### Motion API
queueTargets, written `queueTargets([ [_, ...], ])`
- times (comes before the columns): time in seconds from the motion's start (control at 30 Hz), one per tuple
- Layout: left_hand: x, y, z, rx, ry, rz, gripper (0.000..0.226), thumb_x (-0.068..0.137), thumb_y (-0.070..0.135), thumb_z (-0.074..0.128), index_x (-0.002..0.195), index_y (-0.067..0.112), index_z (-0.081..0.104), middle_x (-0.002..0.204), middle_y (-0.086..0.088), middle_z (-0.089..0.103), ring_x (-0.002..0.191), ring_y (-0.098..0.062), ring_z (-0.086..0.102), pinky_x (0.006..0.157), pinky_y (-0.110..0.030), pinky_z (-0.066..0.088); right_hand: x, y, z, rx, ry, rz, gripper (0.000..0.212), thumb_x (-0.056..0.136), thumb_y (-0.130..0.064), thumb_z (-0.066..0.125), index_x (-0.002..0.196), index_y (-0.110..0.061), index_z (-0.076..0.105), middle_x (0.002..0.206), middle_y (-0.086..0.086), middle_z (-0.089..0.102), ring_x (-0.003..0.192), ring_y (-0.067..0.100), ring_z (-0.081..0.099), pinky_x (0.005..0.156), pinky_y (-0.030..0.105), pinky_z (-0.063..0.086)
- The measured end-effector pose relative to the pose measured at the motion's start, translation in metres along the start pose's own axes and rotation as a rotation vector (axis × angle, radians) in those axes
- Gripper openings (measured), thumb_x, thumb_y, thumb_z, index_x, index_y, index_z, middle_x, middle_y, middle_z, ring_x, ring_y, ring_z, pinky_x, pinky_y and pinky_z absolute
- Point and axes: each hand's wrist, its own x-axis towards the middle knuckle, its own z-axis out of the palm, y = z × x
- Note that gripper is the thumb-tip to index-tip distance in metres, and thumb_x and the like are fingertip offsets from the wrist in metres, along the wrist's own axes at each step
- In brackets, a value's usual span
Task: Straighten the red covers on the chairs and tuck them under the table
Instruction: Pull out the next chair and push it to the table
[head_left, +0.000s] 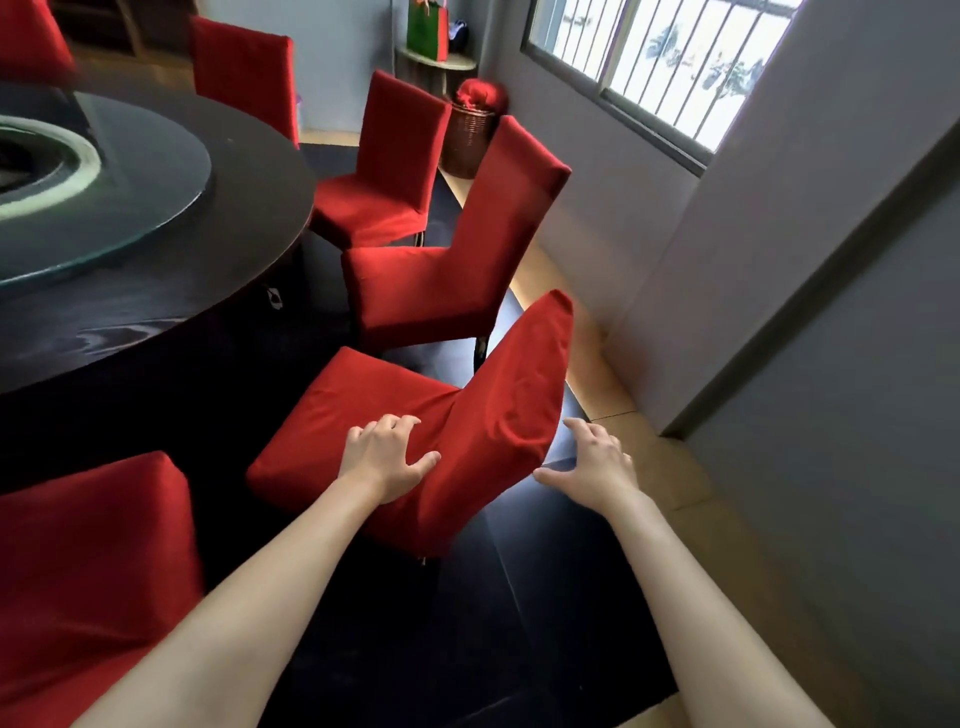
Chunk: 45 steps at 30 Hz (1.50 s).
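The left hand (387, 457) rests on the red cover (447, 431) of the nearest chair, at the fold where seat meets backrest, with its fingers curled and pressing into the cloth and its thumb spread along the backrest side; whether it pinches the fabric or only presses on it is hard to make out. The right hand (597, 462) hovers just beside the backrest's lower edge, fingers spread and holding nothing, its thumb tip close to the cloth but seemingly apart from it. This chair stands near the round dark table (156, 291), not pushed under it, and only one dark leg tip shows under the cover. Beyond it a second covered chair (447, 260) and a third (384, 171) also stand out from the table. Another red chair back (88, 571) is cut off at the lower left. A glass turntable (119, 208) lies on the tabletop, blurred. In the far corner a wicker basket (470, 135) holds red cloth.
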Motion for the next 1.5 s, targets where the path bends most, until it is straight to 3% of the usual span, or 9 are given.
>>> queueTargets([
  [0.27, 0.074, 0.093, 0.010, -0.009, 0.054, 0.047, 0.064, 0.087, 0.062, 0.048, 0.139, 0.025, 0.044, 0.134, -0.001, 0.053, 0.121, -0.021, 0.052, 0.100, -0.038, 0.035, 0.073, 0.068, -0.024, -0.015, -0.062, -0.013, 0.086, 0.076, -0.055, 0.070, 0.147, -0.027, 0.031, 0.148, 0.001, 0.039, 0.135, 0.025, 0.037, 0.105, 0.043, 0.035],
  [0.67, 0.109, 0.189, 0.051, -0.074, 0.060, -0.243, 0.072, 0.088, 0.060, 0.050, 0.147, 0.022, 0.031, 0.138, -0.005, 0.050, 0.125, -0.023, 0.050, 0.103, -0.038, 0.038, 0.195, 0.150, -0.041, -0.112, -0.213, -0.317, 0.096, 0.073, -0.053, 0.074, 0.150, -0.031, 0.021, 0.146, 0.000, 0.040, 0.130, 0.026, 0.042, 0.102, 0.043, 0.039],
  [0.97, 0.133, 0.189, 0.064, -0.098, 0.053, -0.438, 0.075, 0.087, 0.064, 0.047, 0.148, 0.026, 0.026, 0.143, -0.004, 0.046, 0.129, -0.023, 0.045, 0.107, -0.039, 0.036, 0.264, 0.116, -0.028, -0.165, -0.197, -0.600, 0.101, 0.071, -0.051, 0.077, 0.151, -0.028, 0.019, 0.150, 0.002, 0.034, 0.133, 0.029, 0.037, 0.103, 0.046, 0.038],
  [1.27, 0.176, 0.177, 0.059, -0.136, 0.137, -0.479, 0.075, 0.086, 0.064, 0.048, 0.147, 0.025, 0.027, 0.140, -0.003, 0.048, 0.127, -0.023, 0.047, 0.103, -0.038, 0.038, 0.325, 0.075, -0.037, -0.347, -0.231, -0.722, 0.112, 0.068, -0.050, 0.081, 0.154, -0.029, 0.012, 0.157, 0.006, 0.021, 0.142, 0.029, 0.022, 0.110, 0.051, 0.031],
  [1.5, 0.174, 0.164, 0.068, -0.158, 0.141, -0.640, 0.072, 0.085, 0.066, 0.046, 0.144, 0.027, 0.033, 0.138, -0.001, 0.049, 0.125, -0.021, 0.049, 0.101, -0.037, 0.041, 0.363, 0.052, -0.031, -0.422, -0.284, -0.839, 0.122, 0.060, -0.057, 0.082, 0.154, -0.032, 0.010, 0.157, 0.004, 0.022, 0.146, 0.031, 0.012, 0.112, 0.057, 0.021],
])
